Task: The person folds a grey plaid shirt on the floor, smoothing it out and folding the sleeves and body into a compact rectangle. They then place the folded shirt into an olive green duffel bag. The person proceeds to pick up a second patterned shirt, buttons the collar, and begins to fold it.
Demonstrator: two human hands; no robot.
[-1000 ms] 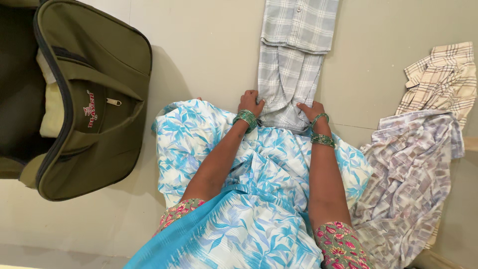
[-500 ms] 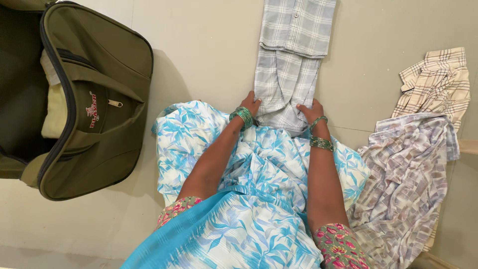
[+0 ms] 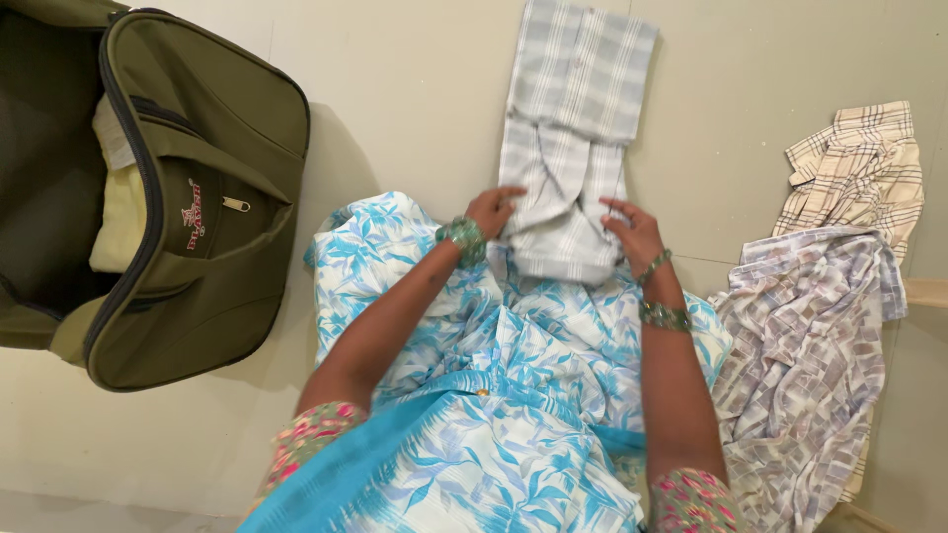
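The grey checked shirt lies lengthwise on the pale floor, running from the far edge of the view down to the person's lap, already narrowed into a long strip. Its near end is lifted: the left hand pinches the left corner of that end and the right hand pinches the right corner, fingers closed on the cloth, so the hem rises evenly off the floor and curls toward the far end (gripping both corners keeps the fold square rather than skewed). Green bangles sit on both wrists. The floor serves as a flat bed, which keeps the rest of the strip smooth while only the near part is raised.

To the right, well apart from the hands, two more garments wait unfolded: a cream checked shirt farther away and a rumpled purplish patterned shirt nearer, touching the blue floral sari cloth over the person's knees.

On the left stands an olive-green travel bag, its main opening unzipped and gaping, with something pale yellow visible inside. A small red emblem with lettering is printed on the bag's front panel, just beside a metal zip pull.
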